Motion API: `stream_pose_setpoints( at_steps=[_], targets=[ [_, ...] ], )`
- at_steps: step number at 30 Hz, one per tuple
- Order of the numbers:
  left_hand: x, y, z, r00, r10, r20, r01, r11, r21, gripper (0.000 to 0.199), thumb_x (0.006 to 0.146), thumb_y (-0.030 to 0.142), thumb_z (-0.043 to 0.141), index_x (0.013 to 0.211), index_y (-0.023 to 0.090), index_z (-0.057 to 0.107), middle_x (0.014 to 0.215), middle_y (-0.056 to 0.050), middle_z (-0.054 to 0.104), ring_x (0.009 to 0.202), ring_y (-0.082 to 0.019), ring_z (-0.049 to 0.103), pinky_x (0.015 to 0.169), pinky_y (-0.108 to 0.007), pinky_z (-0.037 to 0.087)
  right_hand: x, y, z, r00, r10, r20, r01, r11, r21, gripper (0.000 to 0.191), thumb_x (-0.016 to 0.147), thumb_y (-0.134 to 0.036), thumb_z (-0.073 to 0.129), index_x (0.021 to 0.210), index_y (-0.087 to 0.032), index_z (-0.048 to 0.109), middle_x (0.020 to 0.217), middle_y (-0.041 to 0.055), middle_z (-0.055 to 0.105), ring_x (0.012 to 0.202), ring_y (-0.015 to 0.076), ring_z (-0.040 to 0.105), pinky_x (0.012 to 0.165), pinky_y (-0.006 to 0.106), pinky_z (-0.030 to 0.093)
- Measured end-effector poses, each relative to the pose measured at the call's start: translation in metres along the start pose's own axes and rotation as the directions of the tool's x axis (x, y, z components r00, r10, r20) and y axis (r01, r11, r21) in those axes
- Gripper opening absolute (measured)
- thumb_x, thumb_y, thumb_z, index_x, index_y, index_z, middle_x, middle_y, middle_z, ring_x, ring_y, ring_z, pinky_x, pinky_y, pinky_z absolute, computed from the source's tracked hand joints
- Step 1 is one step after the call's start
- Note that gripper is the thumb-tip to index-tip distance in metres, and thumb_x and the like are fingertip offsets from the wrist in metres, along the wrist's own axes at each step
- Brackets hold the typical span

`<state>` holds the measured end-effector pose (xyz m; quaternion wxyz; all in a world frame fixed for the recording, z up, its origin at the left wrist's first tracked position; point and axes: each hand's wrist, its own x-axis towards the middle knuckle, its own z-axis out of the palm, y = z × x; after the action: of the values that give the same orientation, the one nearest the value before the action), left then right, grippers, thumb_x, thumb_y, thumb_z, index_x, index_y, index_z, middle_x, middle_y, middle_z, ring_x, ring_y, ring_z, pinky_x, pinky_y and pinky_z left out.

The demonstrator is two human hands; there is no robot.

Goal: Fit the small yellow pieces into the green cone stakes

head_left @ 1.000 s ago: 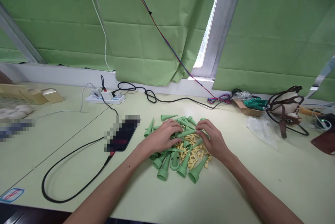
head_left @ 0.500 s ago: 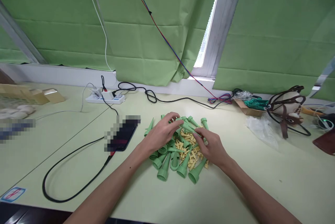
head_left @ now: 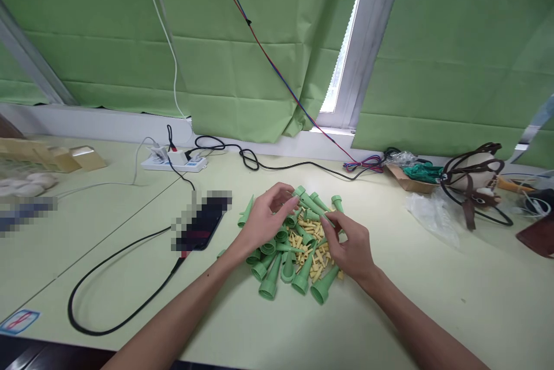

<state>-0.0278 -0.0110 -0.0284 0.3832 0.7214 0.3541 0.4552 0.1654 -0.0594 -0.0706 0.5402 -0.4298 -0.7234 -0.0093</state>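
Green cone-shaped nozzles [head_left: 270,279] lie in a ring around a heap of small yellow pieces [head_left: 319,260] on the pale table. My right hand [head_left: 350,241] pinches the narrow tip of one green nozzle [head_left: 310,204], whose wide end points up and left. At the left of the pile is my left hand [head_left: 270,217], its thumb and fingers apart, close to that nozzle's wide end. Nothing is visible between its fingers. Part of the pile is hidden under both hands.
A phone [head_left: 203,225] with a black cable lies left of the pile. Behind it is a white power strip [head_left: 186,164]. At the right are a small cardboard box [head_left: 411,180], a clear plastic bag [head_left: 433,214] and a bag with brown straps [head_left: 476,176].
My left hand's fingers have come off the green nozzle and spread apart, slightly to the left. The nozzle remains in my right hand.
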Motion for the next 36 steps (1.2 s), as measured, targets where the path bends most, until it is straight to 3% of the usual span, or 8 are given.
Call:
stream_pose_setpoints(
  at_steps=[3, 9, 14, 18, 22, 29, 36],
  targets=[
    [0.0, 0.0, 0.0, 0.998, -0.043, 0.051, 0.047, 0.997, -0.064, 0.026, 0.091, 0.043, 0.059, 0.1, 0.019, 0.058, 0.087, -0.003, 0.068, 0.078, -0.019, 0.067, 0.074, -0.031, 0.054, -0.004, 0.002, 0.003, 0.999, -0.019, 0.039, 0.018, 1.0, 0.019, 0.009, 0.095, -0.02, 0.052, 0.088, -0.019, 0.058, 0.068, 0.0005, 0.059, 0.052, 0.0113, 0.049, 0.052, 0.023, 0.04],
    [-0.001, -0.001, -0.001, 0.994, -0.079, 0.081, 0.08, 0.997, -0.004, 0.026, 0.089, 0.044, 0.061, 0.085, 0.018, 0.06, 0.071, 0.0, 0.064, 0.073, -0.02, 0.067, 0.065, -0.027, 0.048, -0.01, 0.008, 0.011, 0.982, -0.021, 0.187, 0.007, 0.997, 0.075, 0.008, 0.096, -0.023, 0.051, 0.093, -0.02, 0.057, 0.071, 0.0008, 0.058, 0.057, 0.0127, 0.05, 0.055, 0.025, 0.041],
    [0.001, -0.004, -0.004, 0.999, -0.052, -0.011, 0.051, 0.996, -0.074, 0.027, 0.089, 0.043, 0.061, 0.083, 0.017, 0.06, 0.078, -0.001, 0.063, 0.074, -0.019, 0.068, 0.07, -0.028, 0.051, -0.008, 0.009, 0.011, 0.953, -0.021, 0.301, 0.0, 0.998, 0.07, 0.009, 0.096, -0.025, 0.051, 0.095, -0.019, 0.059, 0.073, 0.0019, 0.059, 0.064, 0.0152, 0.053, 0.059, 0.027, 0.043],
    [0.004, -0.004, -0.006, 0.992, -0.051, -0.117, 0.032, 0.986, -0.161, 0.026, 0.087, 0.043, 0.064, 0.083, 0.017, 0.058, 0.08, 0.0, 0.061, 0.072, -0.017, 0.067, 0.072, -0.027, 0.053, -0.007, 0.008, 0.009, 0.916, -0.034, 0.4, 0.011, 0.998, 0.06, 0.013, 0.097, -0.022, 0.049, 0.099, -0.02, 0.062, 0.087, 0.0056, 0.062, 0.079, 0.0185, 0.058, 0.071, 0.032, 0.049],
    [0.006, -0.003, -0.006, 0.987, -0.079, -0.141, 0.042, 0.969, -0.243, 0.027, 0.084, 0.042, 0.067, 0.083, 0.017, 0.056, 0.08, -0.001, 0.061, 0.078, -0.018, 0.066, 0.076, -0.029, 0.057, -0.007, 0.007, 0.008, 0.876, -0.056, 0.479, 0.045, 0.998, 0.035, 0.017, 0.095, -0.02, 0.052, 0.107, -0.021, 0.064, 0.101, 0.0084, 0.06, 0.096, 0.0219, 0.057, 0.083, 0.038, 0.05],
    [0.007, -0.007, -0.008, 0.985, -0.098, -0.139, 0.057, 0.96, -0.275, 0.026, 0.086, 0.041, 0.066, 0.088, 0.018, 0.055, 0.08, 0.0, 0.059, 0.075, -0.015, 0.064, 0.075, -0.03, 0.057, -0.006, 0.002, 0.007, 0.844, -0.048, 0.534, 0.068, 0.998, -0.019, 0.02, 0.093, -0.02, 0.055, 0.111, -0.021, 0.063, 0.106, 0.0104, 0.055, 0.102, 0.0251, 0.053, 0.088, 0.044, 0.05],
    [0.007, -0.012, -0.005, 0.984, -0.103, -0.143, 0.062, 0.962, -0.265, 0.026, 0.085, 0.041, 0.067, 0.092, 0.021, 0.052, 0.08, 0.003, 0.056, 0.062, -0.011, 0.06, 0.065, -0.025, 0.052, -0.008, 0.001, 0.005, 0.825, -0.038, 0.564, 0.043, 0.999, 0.003, 0.023, 0.087, -0.015, 0.059, 0.11, -0.021, 0.059, 0.111, 0.0107, 0.051, 0.106, 0.0259, 0.051, 0.091, 0.045, 0.05]
  ],
)
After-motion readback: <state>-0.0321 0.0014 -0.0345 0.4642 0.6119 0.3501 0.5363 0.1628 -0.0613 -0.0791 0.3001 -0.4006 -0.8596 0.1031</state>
